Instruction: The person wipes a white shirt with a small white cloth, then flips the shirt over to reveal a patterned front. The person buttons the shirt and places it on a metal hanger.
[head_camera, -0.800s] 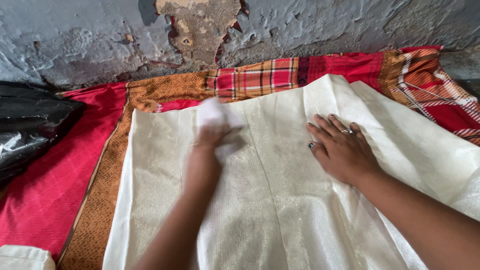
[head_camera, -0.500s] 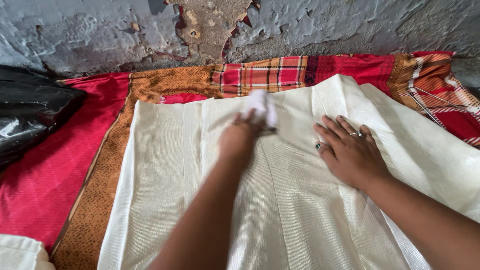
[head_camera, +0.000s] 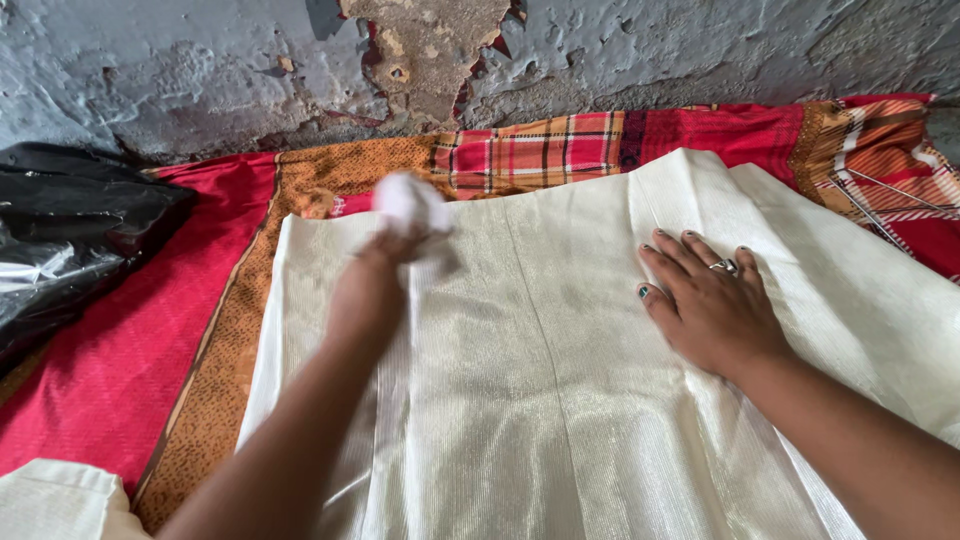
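A cream, shiny fabric (head_camera: 560, 400) lies spread flat over a red and orange patterned cloth (head_camera: 130, 350). My left hand (head_camera: 385, 250) is blurred with motion and is closed around a small white wad of cloth (head_camera: 408, 203), which presses on the cream fabric near its far left edge. My right hand (head_camera: 710, 300) lies flat on the fabric to the right, fingers spread, a ring on one finger.
A black plastic bag (head_camera: 70, 240) sits at the left on the red cloth. A rough grey wall (head_camera: 650, 50) with peeling plaster runs along the far side. A cream fabric corner (head_camera: 50, 500) shows at the bottom left.
My left hand with the white wad swept right along the fabric's far edge, then back to the left. My right hand stayed flat in place.
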